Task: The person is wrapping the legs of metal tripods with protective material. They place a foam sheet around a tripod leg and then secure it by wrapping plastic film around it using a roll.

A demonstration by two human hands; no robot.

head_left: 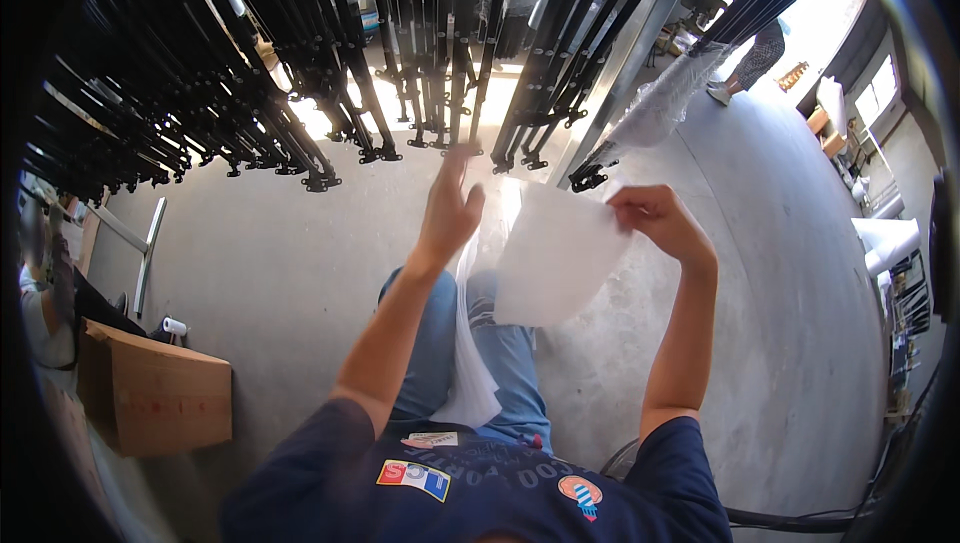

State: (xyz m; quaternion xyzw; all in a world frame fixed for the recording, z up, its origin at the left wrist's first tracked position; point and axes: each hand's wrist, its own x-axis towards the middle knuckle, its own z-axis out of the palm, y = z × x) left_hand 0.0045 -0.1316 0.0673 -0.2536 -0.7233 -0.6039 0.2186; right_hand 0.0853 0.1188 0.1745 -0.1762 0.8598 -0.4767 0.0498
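My right hand pinches the upper right corner of a thin white translucent sheet, perhaps foam or plastic. The sheet hangs in front of my right knee. My left hand is raised with its thumb apart and fingers stretched upward, slightly blurred, and I see nothing in it. Its fingertips overlap the lower ends of the hanging black metal rods in the picture; whether they touch cannot be told. More thin white sheeting lies in a long strip over my lap, between my jeans-clad legs.
Rows of black rods with small end brackets hang across the far side. A clear-wrapped bundle leans by a grey metal post. A cardboard box stands at left near a seated person. Another person is far right; white rolls stand right.
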